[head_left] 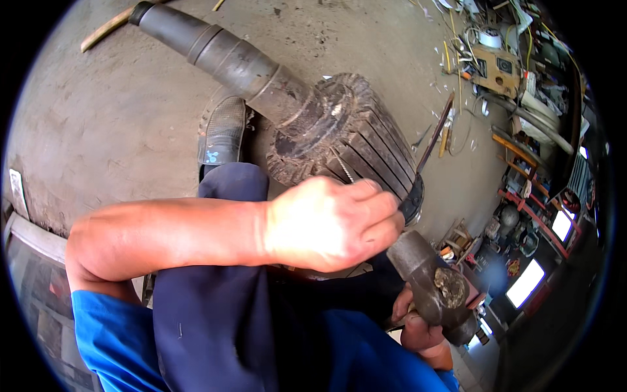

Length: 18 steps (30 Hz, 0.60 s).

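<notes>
A large motor rotor with a slotted core and a long stepped metal shaft lies in front of me, the shaft pointing to the far left. My left hand is closed over the near side of the core. A thin ridged metal rod sticks out from it toward the slotted edge; its lower end is hidden in the fingers. On the right, my right hand is wrapped round a hammer, just below its heavy head. The hammer's handle is mostly hidden beneath the head.
My shoe stands beside the shaft on the dusty floor. A wooden stick lies at the far left. A dark pointed bar is right of the core. Cables, scraps and a tan box clutter the far right.
</notes>
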Motion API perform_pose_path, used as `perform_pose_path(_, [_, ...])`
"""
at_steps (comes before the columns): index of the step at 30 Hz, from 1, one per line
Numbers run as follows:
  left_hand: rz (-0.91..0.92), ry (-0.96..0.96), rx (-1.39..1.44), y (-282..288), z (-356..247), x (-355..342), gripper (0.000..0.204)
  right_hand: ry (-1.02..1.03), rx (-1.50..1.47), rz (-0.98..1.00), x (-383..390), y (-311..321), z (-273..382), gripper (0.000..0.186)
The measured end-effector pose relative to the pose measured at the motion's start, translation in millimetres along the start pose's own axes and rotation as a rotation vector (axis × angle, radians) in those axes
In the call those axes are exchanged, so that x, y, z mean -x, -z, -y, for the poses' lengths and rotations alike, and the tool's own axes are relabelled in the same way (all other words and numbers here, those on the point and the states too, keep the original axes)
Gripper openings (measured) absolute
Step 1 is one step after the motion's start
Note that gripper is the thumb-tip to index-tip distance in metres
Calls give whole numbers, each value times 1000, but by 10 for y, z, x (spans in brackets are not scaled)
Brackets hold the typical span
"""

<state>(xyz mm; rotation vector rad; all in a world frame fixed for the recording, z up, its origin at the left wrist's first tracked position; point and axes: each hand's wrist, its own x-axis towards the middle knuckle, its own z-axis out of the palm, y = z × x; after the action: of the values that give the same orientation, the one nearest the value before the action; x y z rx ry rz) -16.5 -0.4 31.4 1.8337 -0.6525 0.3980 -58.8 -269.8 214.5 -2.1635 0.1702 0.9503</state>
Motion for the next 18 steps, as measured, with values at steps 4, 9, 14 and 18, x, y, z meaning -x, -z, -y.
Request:
perform_pose_path(4, [-68, 4, 108, -109, 27, 25, 27, -82, 209, 73, 1, -36, 434, 63])
perform_pose_path(9, [-144, 5, 132, -126, 53, 47, 26, -119, 120, -159, 304, 46, 93, 72])
perform_pose_path(14, [-130, 13, 134, -95, 64, 60, 26, 203, 538, -70, 255, 145, -6, 60])
perform_pose_path(18, [-97, 26, 110, -57, 50, 68, 26, 7, 405, 125, 146, 218, 213, 35])
